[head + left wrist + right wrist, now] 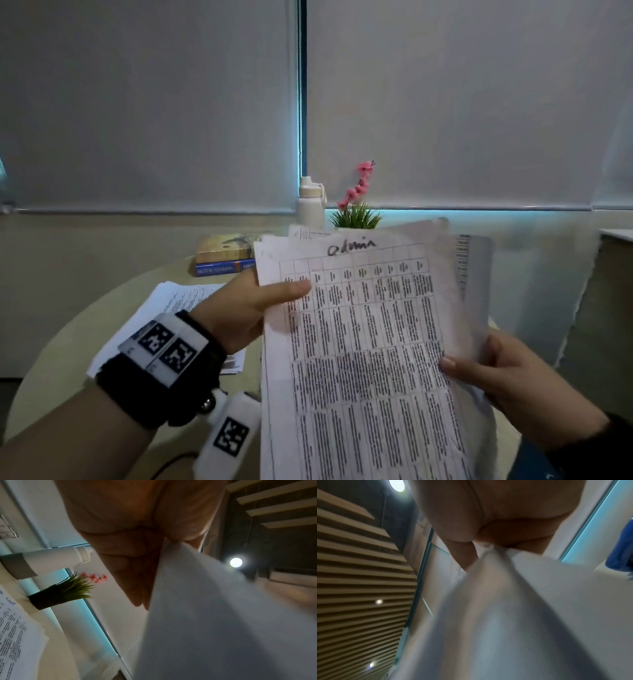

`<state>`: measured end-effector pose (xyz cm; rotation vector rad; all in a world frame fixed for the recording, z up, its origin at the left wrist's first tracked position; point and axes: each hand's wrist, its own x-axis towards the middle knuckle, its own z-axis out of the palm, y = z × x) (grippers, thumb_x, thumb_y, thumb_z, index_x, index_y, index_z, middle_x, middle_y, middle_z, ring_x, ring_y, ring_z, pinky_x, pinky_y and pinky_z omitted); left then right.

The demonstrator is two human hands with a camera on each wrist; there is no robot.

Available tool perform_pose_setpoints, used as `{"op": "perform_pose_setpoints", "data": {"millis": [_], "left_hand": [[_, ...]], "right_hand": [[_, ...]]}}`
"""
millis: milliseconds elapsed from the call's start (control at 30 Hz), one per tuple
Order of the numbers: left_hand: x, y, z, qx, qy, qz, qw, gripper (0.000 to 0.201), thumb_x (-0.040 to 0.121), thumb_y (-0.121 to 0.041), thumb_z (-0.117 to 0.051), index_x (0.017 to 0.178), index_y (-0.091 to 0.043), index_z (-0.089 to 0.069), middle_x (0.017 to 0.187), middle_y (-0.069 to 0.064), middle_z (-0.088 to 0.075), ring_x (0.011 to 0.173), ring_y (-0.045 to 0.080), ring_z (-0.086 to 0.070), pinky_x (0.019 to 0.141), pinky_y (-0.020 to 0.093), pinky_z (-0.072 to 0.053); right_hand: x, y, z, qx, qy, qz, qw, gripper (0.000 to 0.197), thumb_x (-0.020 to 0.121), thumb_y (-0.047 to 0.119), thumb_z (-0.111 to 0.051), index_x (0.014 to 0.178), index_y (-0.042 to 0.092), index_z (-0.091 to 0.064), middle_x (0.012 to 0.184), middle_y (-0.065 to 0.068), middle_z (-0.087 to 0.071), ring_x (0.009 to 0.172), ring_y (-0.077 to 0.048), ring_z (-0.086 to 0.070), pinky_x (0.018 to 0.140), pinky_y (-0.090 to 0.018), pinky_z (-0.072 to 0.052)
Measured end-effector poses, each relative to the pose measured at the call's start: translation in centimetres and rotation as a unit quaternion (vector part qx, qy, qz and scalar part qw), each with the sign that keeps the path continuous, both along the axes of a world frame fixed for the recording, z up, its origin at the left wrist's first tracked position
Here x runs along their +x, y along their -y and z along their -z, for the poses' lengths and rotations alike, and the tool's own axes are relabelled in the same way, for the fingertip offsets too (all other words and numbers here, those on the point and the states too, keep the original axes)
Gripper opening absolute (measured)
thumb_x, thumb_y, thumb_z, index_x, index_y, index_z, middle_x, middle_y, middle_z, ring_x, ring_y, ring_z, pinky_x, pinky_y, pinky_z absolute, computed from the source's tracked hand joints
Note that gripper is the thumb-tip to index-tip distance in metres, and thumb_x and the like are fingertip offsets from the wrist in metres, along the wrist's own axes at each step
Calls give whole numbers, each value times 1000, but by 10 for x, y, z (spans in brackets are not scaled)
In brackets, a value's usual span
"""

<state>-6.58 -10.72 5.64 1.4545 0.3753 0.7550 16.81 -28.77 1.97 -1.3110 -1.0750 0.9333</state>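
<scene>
I hold a sheaf of printed papers upright in front of me, above a round table. Its top sheet carries a table of text with a handwritten word at the head. My left hand pinches the sheaf's left edge, thumb laid across the front. My right hand grips the right edge lower down, thumb on the front and fingers behind. In the left wrist view the papers run out from under the palm. In the right wrist view the blurred sheets fill the frame below the palm.
A second pile of printed papers lies on the round beige table under my left forearm. Two stacked books, a white bottle and a small potted plant with pink flowers stand at the table's far edge, before drawn blinds.
</scene>
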Motion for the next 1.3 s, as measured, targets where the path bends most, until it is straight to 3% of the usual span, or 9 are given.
{"op": "perform_pose_setpoints", "data": {"millis": [167, 267, 400, 500, 733, 900, 1000, 1167, 1300], "left_hand": [[7, -8, 10, -11, -6, -52, 999, 33, 74, -10, -66, 107, -7, -66, 105, 16, -72, 89, 28, -71, 76, 40, -59], [3, -17, 19, -12, -12, -103, 995, 29, 79, -8, -62, 108, -5, -66, 106, 18, -71, 86, 28, -72, 75, 40, -59], [0, -22, 28, -6, -32, -154, 988, 20, 91, -6, -54, 103, -15, -67, 110, 12, -71, 101, 33, -67, 92, 51, -51], [-3, -22, 34, 8, -57, -151, 987, 40, 73, -30, -71, 112, -19, -68, 113, 10, -71, 108, 49, -56, 101, 69, -27], [-1, -15, 33, -5, -30, -156, 987, 24, 95, -3, -47, 104, -14, -66, 106, 6, -73, 94, 22, -71, 80, 37, -56], [3, -3, 31, -15, -9, -166, 986, 22, 95, -5, -48, 105, -10, -67, 103, 9, -74, 91, 23, -71, 79, 38, -57], [13, 11, 28, -14, 9, -160, 987, 22, 95, -4, -49, 106, -8, -67, 107, 12, -72, 99, 29, -69, 86, 44, -54], [20, 30, 23, 8, 40, -156, 987, 22, 95, -6, -50, 108, -9, -67, 108, 13, -72, 101, 32, -68, 88, 46, -53], [20, 37, 23, 4, 52, -150, 987, 22, 94, -5, -49, 107, -5, -67, 104, 14, -73, 97, 31, -69, 84, 42, -56]], "right_hand": [[17, -12, -5, -26, 80, 8, 996, 84, 39, 63, -82, 98, 6, -66, 87, -10, -73, 74, -31, -68, 59, -35, -55], [58, -40, -16, -46, 177, 109, 977, 43, 80, 51, -62, 88, 8, -61, 83, -14, -65, 73, -30, -57, 63, -36, -44], [105, -85, -4, -269, 526, 178, 787, 41, 91, 46, -49, 118, 15, -52, 120, -11, -60, 106, -27, -56, 86, -31, -43], [113, -103, 21, -377, 579, 105, 716, 59, 89, 53, -49, 129, 11, -40, 127, -11, -55, 113, -27, -54, 89, -33, -43], [99, -95, 29, -311, 505, 146, 792, 18, 94, 28, -44, 82, 16, -49, 81, -7, -53, 81, -27, -56, 69, -29, -43], [31, -50, -12, 71, 288, 153, 943, 63, 90, 3, -50, 131, 48, -34, 111, 11, -57, 82, -16, -59, 71, -36, -53], [-27, -29, -25, 158, 434, 81, 883, 70, 89, 16, -54, 133, 61, -24, 118, 28, -51, 98, -5, -54, 85, -27, -43], [-68, -30, -13, 125, 614, 145, 766, 79, 88, 18, -55, 142, 53, -9, 90, 6, -42, 66, -17, -43, 57, -27, -33], [-71, -31, -5, 117, 586, 189, 779, 81, 86, 13, -57, 144, 47, -12, 83, 0, -41, 56, -26, -46, 47, -31, -35]]}}
